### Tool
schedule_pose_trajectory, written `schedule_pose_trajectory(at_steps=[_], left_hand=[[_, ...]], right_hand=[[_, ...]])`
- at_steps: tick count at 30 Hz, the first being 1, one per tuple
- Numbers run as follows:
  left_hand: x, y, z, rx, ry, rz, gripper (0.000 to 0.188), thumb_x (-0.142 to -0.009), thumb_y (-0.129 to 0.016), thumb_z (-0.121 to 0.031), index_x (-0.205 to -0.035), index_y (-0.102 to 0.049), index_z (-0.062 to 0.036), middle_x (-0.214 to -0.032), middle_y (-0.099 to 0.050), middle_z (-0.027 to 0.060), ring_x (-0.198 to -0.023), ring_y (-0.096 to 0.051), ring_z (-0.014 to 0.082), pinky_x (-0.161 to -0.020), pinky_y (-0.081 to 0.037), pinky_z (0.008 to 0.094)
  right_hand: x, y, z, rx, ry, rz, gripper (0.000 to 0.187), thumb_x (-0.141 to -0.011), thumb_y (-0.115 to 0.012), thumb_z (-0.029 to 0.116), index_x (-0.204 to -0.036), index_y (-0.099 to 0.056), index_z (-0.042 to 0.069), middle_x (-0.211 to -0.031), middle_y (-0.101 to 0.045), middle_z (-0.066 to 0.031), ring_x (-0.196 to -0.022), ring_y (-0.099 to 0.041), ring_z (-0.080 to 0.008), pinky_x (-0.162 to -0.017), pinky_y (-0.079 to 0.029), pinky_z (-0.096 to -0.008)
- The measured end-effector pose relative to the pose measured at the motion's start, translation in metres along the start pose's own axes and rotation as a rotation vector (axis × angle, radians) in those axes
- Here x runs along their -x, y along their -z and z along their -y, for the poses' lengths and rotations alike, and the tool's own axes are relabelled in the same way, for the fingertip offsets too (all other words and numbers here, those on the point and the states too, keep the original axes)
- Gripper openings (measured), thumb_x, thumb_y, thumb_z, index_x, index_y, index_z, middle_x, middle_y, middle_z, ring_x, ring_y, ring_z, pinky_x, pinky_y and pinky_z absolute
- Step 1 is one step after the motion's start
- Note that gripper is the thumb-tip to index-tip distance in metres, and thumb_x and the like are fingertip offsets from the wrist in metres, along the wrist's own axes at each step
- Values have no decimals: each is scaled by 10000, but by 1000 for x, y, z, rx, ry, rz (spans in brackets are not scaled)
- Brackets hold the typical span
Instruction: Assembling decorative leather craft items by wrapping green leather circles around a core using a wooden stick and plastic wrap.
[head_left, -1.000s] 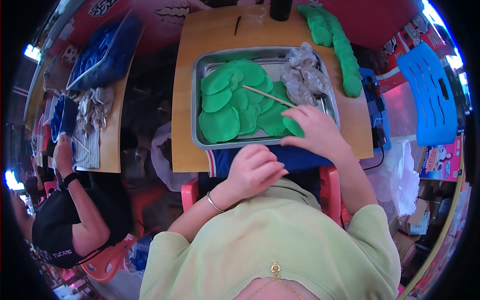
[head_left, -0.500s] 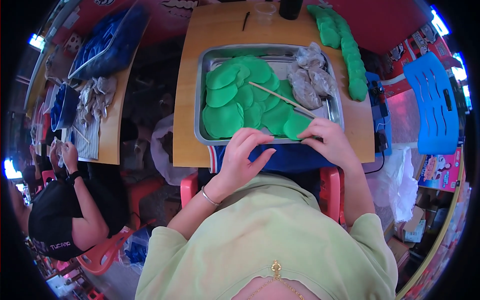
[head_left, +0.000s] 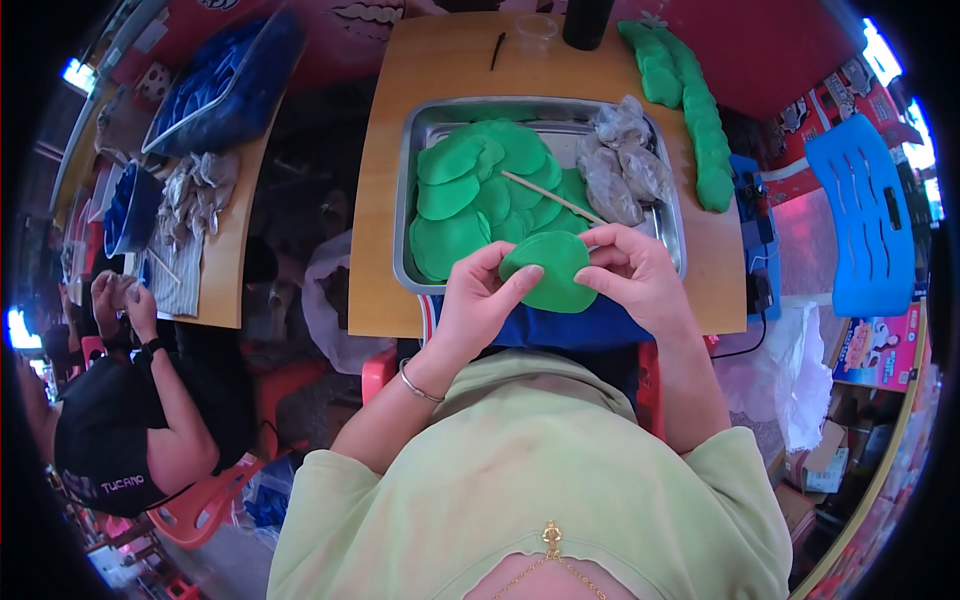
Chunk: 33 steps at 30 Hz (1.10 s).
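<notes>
A round green disc (head_left: 550,276) is pinched by its two sides over the near edge of a metal tray (head_left: 402,190). My left hand (head_left: 482,296) closes thumb and fingers on its left side, and my right hand (head_left: 630,268) grips the right side. The disc looks like soft thin sheet; whether it is one layer or more I cannot tell. Many similar green discs (head_left: 455,200) overlap in the tray behind. Across them lies a thin wooden stick (head_left: 550,194). Greyish lumps in clear plastic bags (head_left: 622,165) fill the tray's right end.
Rows of overlapping green discs (head_left: 703,120) lie along the table's right side. At the back stand a dark cylinder (head_left: 586,22) and a clear cup (head_left: 537,33). A blue chair (head_left: 866,215) is at right. Another person (head_left: 150,420) works at the left table.
Both hands have come together around a green disc, lifted from the tray's near edge toward me. My left hand, loosely open before, now grips its left side.
</notes>
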<state>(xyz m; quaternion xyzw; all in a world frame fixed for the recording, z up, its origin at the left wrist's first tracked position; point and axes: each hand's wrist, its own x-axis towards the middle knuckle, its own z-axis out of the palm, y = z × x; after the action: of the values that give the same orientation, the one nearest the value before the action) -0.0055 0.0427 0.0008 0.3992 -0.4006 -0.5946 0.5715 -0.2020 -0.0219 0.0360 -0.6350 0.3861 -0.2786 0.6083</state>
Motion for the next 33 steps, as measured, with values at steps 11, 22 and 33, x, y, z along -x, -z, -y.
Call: schedule_pose_trajectory(at_steps=[11, 22, 33], left_hand=[[11, -12, 10, -181, -205, -176, 259, -750, -772, -121, -845, -539, -59, -791, -515, -17, -667, -454, 35, -536, -371, 186], [10, -6, 8, -187, -234, -55, 249, -743, -776, -80, -826, -546, -33, -799, -577, -2, -706, -594, 58, -595, -460, 186], [-4, 3, 3, -357, -298, -161, 117, -764, -732, -50, -823, -637, -16, -790, -614, 39, -704, -589, 110, -568, -475, 232]], right_hand=[[-11, -18, -1, -157, 96, -198, 252, -772, -683, -55, -994, -583, 8, -814, -678, -56, -737, -636, -95, -656, -500, -209], [-15, -40, -16, -477, 52, 35, 240, -740, -700, -65, -886, -554, 58, -832, -631, -19, -736, -622, -96, -643, -508, -224], [-13, -41, -7, -165, 99, -113, 96, -850, -639, 13, -930, -585, 23, -869, -641, -9, -795, -593, -60, -705, -465, -202]])
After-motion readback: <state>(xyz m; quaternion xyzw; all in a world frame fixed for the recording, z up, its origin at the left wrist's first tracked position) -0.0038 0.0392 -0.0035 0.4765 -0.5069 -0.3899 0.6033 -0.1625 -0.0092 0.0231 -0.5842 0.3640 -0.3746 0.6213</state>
